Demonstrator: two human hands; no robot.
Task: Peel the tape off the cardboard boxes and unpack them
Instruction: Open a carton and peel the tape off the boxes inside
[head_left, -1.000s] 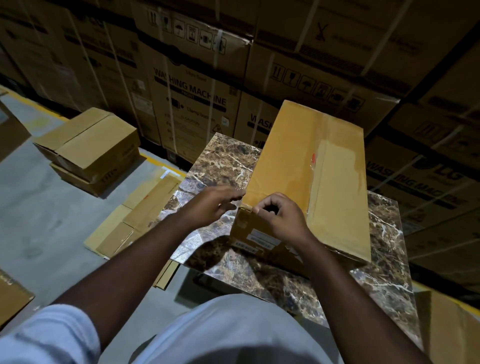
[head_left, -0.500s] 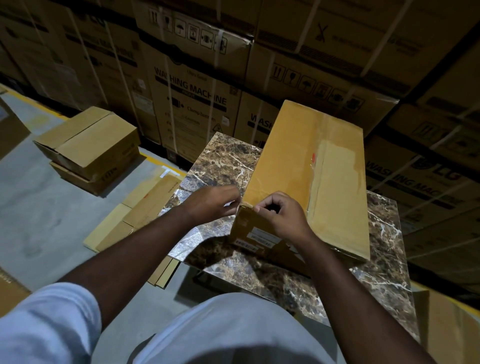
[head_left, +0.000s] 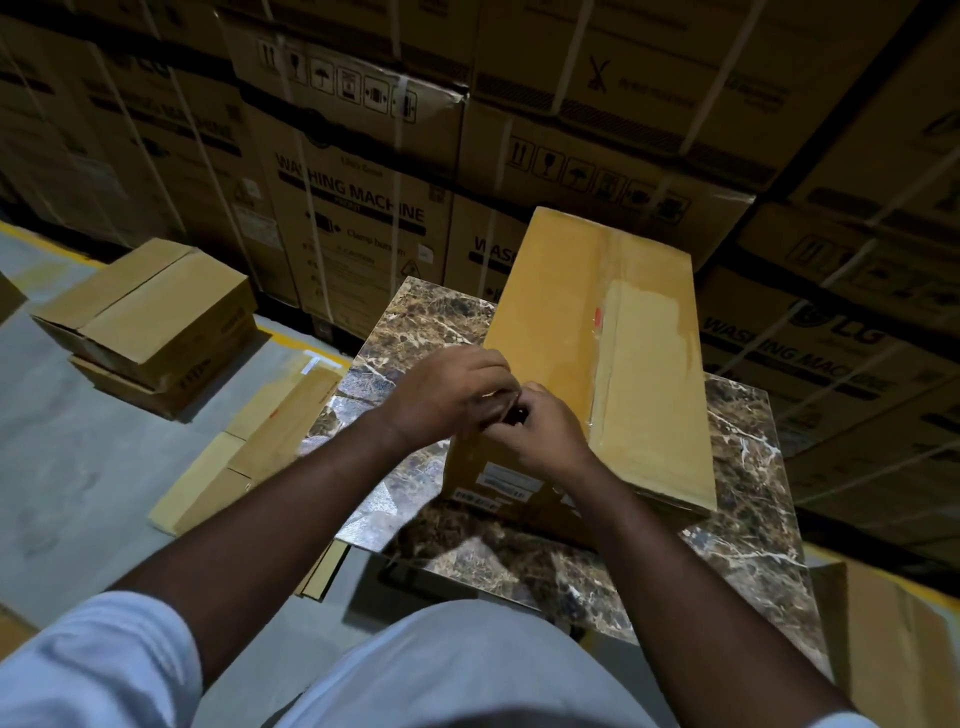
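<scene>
Stacked cartons (head_left: 358, 208) stand behind a marble table (head_left: 743, 467). On it lies the box (head_left: 597, 332); both hands, left (head_left: 452, 395) and right (head_left: 540, 431), pinch at its near edge, fingers curled together.

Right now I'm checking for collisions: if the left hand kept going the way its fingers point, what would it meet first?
Probably the right hand: the left hand points rightward at it over the cardboard box near end, seemingly touching already.

Box (head_left: 597, 332) near edge (behind hands (head_left: 540, 431))
</scene>
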